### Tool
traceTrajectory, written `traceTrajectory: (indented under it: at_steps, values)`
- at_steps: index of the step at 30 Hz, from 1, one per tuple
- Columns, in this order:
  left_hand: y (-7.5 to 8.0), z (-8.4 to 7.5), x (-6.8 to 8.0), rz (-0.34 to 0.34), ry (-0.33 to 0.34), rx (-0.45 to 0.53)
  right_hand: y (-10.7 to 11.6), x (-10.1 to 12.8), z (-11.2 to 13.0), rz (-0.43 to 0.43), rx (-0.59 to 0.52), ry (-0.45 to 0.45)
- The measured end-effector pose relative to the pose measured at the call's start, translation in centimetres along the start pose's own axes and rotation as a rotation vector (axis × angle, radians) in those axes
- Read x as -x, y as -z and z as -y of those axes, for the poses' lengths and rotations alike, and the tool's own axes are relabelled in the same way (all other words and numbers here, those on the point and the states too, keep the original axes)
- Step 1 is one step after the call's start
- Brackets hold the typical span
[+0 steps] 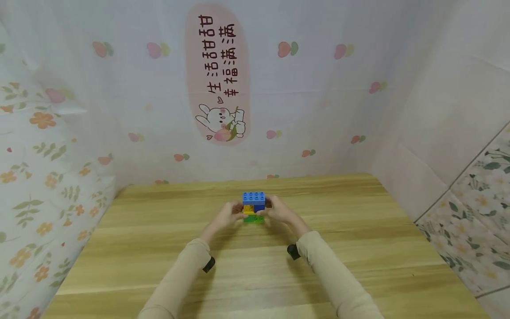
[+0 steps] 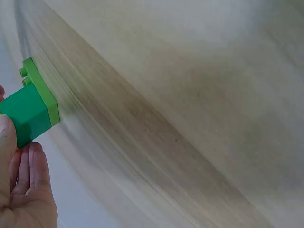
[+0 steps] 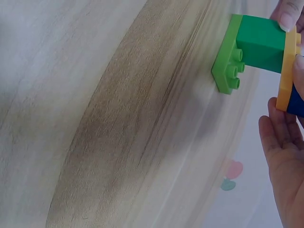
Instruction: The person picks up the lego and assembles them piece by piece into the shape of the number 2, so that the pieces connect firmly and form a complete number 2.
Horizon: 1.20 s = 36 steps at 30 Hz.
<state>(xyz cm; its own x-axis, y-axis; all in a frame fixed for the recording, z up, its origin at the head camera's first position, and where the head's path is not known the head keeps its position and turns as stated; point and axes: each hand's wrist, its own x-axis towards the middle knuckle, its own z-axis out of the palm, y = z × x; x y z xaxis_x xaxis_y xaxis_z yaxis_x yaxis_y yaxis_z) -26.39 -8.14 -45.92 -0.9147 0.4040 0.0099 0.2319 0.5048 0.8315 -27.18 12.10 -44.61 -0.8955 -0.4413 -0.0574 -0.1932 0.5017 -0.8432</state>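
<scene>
A small stack of toy building blocks (image 1: 253, 197) stands on the wooden table between both hands. Its lowest layer is a light green studded plate (image 3: 224, 66), with a dark green block (image 3: 260, 42) on one end. Above that lies a yellow plate (image 3: 286, 71), then a dark blue block (image 1: 259, 206) on the right and a blue studded plate on top. My left hand (image 1: 232, 212) grips the stack's left side, thumb near the yellow plate and dark green block. From the right, my right hand (image 1: 278, 209) pinches around the dark blue block and yellow plate. Its far fingers are partly hidden.
The wooden table (image 1: 255, 274) reaches toward a patterned curtain (image 1: 318, 102) behind the stack. Floral cloth (image 1: 44, 190) hangs at the left and more at the right. A dark band piece (image 1: 293, 251) shows under the right sleeve, another under the left.
</scene>
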Motion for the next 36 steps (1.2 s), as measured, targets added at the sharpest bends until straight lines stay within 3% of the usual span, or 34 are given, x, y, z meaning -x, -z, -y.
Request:
traceTrajectory:
  at_steps: [11, 20, 26, 36]
  values:
    - [0.0, -0.5, 0.4, 0.008, 0.015, -0.006, 0.0, 0.6, 0.3, -0.018, 0.008, -0.026]
    - [-0.4, -0.6, 1.6, 0.029, 0.022, -0.008, -0.3, 1.2, 0.0, -0.121, -0.016, -0.114]
    - [-1.0, -0.7, 2.2, -0.004, 0.017, 0.012, -0.5, 1.4, -0.2, -0.124, -0.035, -0.069]
    - [-2.0, -0.8, 2.3, -0.021, 0.072, 0.089, -0.7, 1.8, 0.1, -0.129, -0.051, -0.02]
